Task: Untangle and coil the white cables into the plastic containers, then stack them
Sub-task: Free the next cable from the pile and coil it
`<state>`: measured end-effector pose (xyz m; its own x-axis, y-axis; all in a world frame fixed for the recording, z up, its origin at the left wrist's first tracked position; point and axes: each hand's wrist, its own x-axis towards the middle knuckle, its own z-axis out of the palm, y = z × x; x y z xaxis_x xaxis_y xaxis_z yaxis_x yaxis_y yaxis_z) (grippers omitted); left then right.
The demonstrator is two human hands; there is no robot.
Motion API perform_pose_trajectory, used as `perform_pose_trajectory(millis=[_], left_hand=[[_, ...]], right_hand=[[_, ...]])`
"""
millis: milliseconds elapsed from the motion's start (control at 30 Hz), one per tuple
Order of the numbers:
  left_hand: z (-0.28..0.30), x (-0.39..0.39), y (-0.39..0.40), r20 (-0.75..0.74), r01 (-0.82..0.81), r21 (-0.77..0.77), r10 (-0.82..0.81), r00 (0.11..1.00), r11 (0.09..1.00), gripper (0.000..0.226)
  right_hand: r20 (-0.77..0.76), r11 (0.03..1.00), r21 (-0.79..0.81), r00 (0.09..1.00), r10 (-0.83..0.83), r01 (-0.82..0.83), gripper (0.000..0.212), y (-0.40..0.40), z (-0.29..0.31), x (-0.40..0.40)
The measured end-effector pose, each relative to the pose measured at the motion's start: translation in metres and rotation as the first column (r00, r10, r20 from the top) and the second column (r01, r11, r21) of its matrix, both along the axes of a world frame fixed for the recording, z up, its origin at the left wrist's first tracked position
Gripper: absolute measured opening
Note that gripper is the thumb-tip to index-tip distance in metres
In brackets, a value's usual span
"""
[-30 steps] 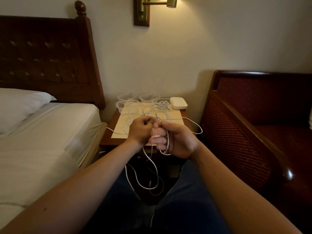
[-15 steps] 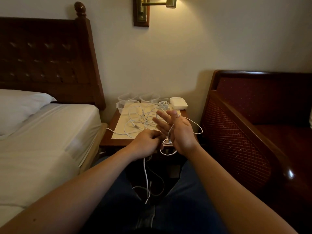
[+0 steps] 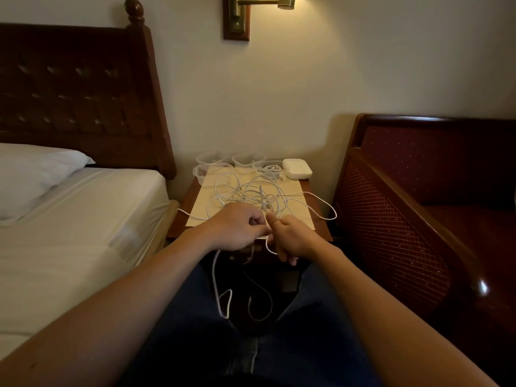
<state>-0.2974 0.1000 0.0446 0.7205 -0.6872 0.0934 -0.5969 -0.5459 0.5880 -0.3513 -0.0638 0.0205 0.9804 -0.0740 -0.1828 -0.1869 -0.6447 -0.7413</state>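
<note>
Hanging cable [image 3: 216, 277]: dangles low centre, between the knees
Left hand [image 3: 237, 229]: fingers curled, pinching the cable
Right hand [image 3: 293, 238]: half a second ago spread flat, now curled round the strand; coiling resumes
Tangle [image 3: 251, 191]: mid-frame on nightstand [image 3: 321, 233], unsorted
Containers [image 3: 212, 159]: beyond, by the wall

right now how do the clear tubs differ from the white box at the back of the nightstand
The clear tubs are see-through and open-topped; the white box is solid white and looks closed. There are several tubs, grouped back left and centre; the single box sits at the back right corner. Both rest on the nightstand behind the tangled cables.
</note>
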Motion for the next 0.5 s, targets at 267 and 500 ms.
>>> perform_pose_trajectory(millis=[267,500], left_hand=[[-0.019,-0.001,-0.006,-0.257,-0.163,-0.599,0.005,0.966,0.784,0.022],[-0.023,-0.019,-0.014,-0.592,-0.288,-0.542,-0.115,0.798,0.790,0.031]], right_hand=[[0.017,0.098,0.994,0.944,0.330,-0.052,0.047,0.002,0.014,-0.003],[0.042,-0.008,0.999,0.998,0.049,-0.042,0.058,0.012,0.025,-0.010]])
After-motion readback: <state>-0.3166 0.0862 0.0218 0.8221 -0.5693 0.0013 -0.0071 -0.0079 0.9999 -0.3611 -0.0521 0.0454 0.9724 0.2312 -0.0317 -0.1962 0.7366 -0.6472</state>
